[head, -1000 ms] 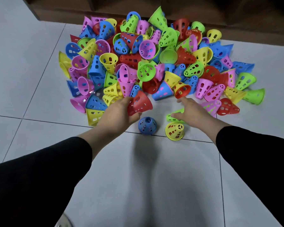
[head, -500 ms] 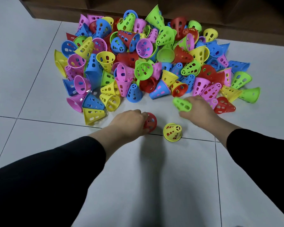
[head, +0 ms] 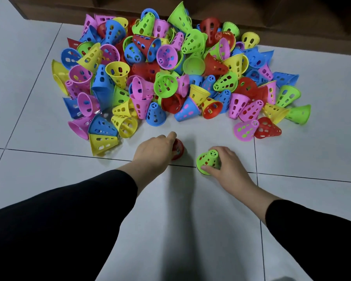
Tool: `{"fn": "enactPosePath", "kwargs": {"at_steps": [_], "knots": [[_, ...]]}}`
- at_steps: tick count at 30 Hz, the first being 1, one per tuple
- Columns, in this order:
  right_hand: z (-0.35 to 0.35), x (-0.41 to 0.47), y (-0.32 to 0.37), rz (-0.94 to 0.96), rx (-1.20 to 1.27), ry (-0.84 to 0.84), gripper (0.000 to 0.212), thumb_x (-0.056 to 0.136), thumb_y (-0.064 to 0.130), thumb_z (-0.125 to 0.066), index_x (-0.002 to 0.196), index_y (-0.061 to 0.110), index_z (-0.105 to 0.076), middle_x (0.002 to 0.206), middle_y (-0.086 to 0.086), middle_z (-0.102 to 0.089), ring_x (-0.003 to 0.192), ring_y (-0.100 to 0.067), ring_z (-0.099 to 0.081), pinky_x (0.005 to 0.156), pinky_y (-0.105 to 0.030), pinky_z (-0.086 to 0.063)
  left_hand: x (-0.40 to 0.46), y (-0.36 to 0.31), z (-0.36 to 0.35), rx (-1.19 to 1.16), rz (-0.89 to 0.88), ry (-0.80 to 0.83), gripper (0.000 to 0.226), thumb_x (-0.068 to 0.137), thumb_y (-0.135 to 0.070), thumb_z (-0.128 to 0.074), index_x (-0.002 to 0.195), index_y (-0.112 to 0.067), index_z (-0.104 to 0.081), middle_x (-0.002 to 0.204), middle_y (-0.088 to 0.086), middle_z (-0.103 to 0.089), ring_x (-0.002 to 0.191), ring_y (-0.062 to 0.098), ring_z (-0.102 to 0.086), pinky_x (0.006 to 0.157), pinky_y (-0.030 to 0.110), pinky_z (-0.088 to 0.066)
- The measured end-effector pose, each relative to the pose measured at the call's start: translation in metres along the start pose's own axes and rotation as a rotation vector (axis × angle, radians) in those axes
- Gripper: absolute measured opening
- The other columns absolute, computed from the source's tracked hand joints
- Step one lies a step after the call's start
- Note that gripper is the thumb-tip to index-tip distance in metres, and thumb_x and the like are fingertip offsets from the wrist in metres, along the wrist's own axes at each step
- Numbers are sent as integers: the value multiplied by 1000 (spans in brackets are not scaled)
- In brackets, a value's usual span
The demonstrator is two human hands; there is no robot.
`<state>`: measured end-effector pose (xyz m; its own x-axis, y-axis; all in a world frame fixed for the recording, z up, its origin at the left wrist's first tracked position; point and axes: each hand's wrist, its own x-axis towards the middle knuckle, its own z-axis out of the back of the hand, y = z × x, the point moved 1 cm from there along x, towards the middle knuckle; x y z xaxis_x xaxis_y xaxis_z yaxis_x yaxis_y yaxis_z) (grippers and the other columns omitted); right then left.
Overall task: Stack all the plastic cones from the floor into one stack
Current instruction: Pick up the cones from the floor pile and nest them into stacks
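A big loose pile of perforated plastic cones in blue, pink, yellow, green and red lies on the white tiled floor. In front of the pile, my left hand grips a red cone that stands upright on the floor; the hand hides most of it. To its right, my right hand holds a green cone upright, tip up, with the thumb on its lower rim. Whatever is under either cone is hidden.
A dark wooden furniture base runs along the back, right behind the pile. A pink cone and a red cone lie at the pile's near right edge. The tiled floor stretches toward me between my arms.
My left hand brought the red cone down over the blue cone. My right hand picked up the green cone and carried it back onto the spot where the yellow cone stood.
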<state>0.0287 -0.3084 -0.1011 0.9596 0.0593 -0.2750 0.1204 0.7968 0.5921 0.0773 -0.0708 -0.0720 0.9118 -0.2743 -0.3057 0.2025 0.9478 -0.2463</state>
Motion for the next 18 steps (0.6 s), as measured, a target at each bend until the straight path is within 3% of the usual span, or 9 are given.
{"fn": "enactPosePath", "kwargs": {"at_steps": [4, 7, 9, 11, 12, 15, 18], "knots": [[7, 33, 7, -30, -101, -75, 59, 77, 39, -82, 128, 21, -58, 123, -1, -56, 114, -26, -51, 95, -41, -46, 15, -6, -3, -69, 41, -13, 44, 98, -34, -48, 138, -25, -31, 112, 10, -59, 96, 35, -60, 74, 44, -52], [20, 48, 12, -34, -61, -85, 74, 75, 53, -79, 136, 20, -53, 128, -2, -57, 119, -26, -49, 99, -45, -45, 23, -12, 0, -87, 46, -51, 60, 94, -61, -41, 141, -26, -31, 114, 9, -60, 100, 36, -60, 75, 43, -50], [38, 53, 9, 34, -5, -295, 67, 82, 54, -71, 133, 13, -55, 127, -8, -57, 119, -29, -50, 101, -49, -43, 28, -17, 6, -59, 54, -188, 70, 89, -73, -30, 139, -25, -38, 111, 9, -58, 101, 36, -59, 76, 43, -49], [61, 58, -4, 40, -97, -490, 56, 91, 47, -64, 133, 10, -55, 131, -13, -55, 122, -35, -49, 100, -52, -43, 41, -21, 14, -10, 30, -294, 62, 93, -65, -34, 136, -23, -44, 113, 8, -56, 102, 34, -56, 79, 45, -47], [72, 62, -11, -7, -186, -501, 54, 92, 43, -63, 136, 12, -53, 137, -13, -51, 125, -37, -46, 100, -53, -43, 50, -23, 17, 21, 8, -301, 55, 95, -59, -40, 135, -22, -46, 115, 8, -55, 103, 34, -55, 81, 45, -46], [87, 74, -37, -141, -379, -272, 57, 93, 32, -64, 145, 15, -46, 148, -13, -42, 132, -37, -40, 104, -51, -41, 81, -30, 26, 22, -18, -183, 50, 96, -42, -50, 141, -22, -42, 125, 10, -52, 111, 35, -53, 88, 49, -46], [87, 80, -47, -158, -254, -81, 52, 92, 19, -66, 141, 10, -51, 138, -19, -51, 126, -38, -50, 103, -45, -44, 105, -35, 30, -15, -15, -51, 57, 98, -38, -49, 150, -24, -32, 127, 12, -49, 112, 36, -53, 89, 50, -49]]}}
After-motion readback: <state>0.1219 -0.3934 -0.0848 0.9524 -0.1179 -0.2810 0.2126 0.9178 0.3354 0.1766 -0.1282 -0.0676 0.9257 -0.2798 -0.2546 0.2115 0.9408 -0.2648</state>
